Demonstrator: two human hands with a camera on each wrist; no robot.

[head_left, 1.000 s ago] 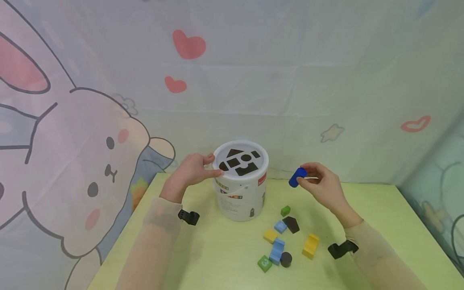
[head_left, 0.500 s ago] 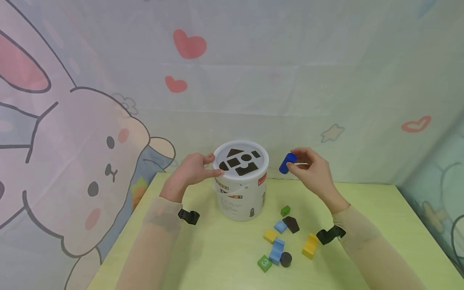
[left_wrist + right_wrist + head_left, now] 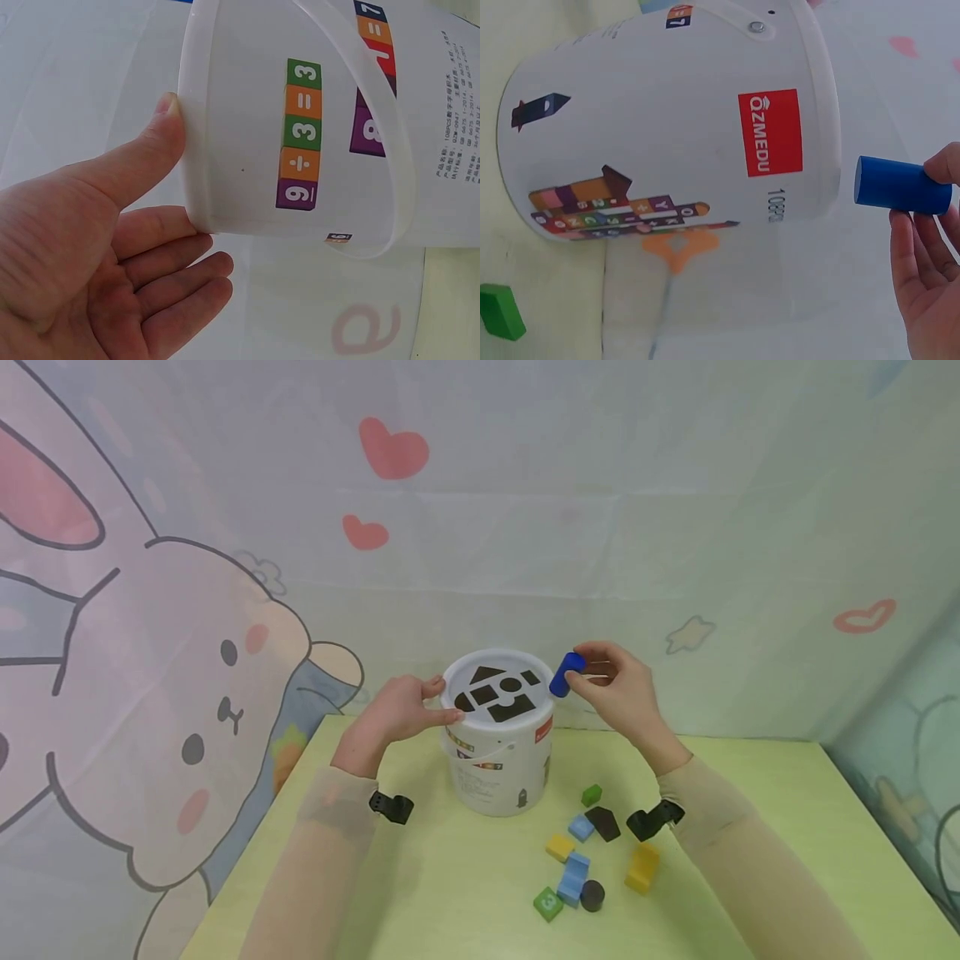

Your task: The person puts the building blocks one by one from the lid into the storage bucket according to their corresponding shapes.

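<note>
A white bucket (image 3: 483, 789) stands on the table, its lid (image 3: 495, 657) cut with dark openings of various shapes, one of them round. My left hand (image 3: 397, 714) holds the bucket at the left of its rim. In the left wrist view the thumb lies against the lid's edge and the other fingers are loosely bent below it. Between the thumb and fingers of my right hand (image 3: 622, 693) is a blue cylinder block (image 3: 564, 678), tilted, right beside the lid's right edge. The right wrist view shows the cylinder's (image 3: 892, 184) flat end facing the rim.
Loose blocks lie in front of the bucket to the right: a small green block (image 3: 592, 795), a dark pentagonal one (image 3: 603, 823), a yellow bridge-like one (image 3: 642, 869), a blue curved one (image 3: 573, 878) and several others. A printed cloth (image 3: 600, 543) hangs behind the table (image 3: 435, 893).
My right hand has moved left and up with the blue cylinder block, from right of the bucket to the lid's edge. The left hand and the loose blocks have stayed put.
</note>
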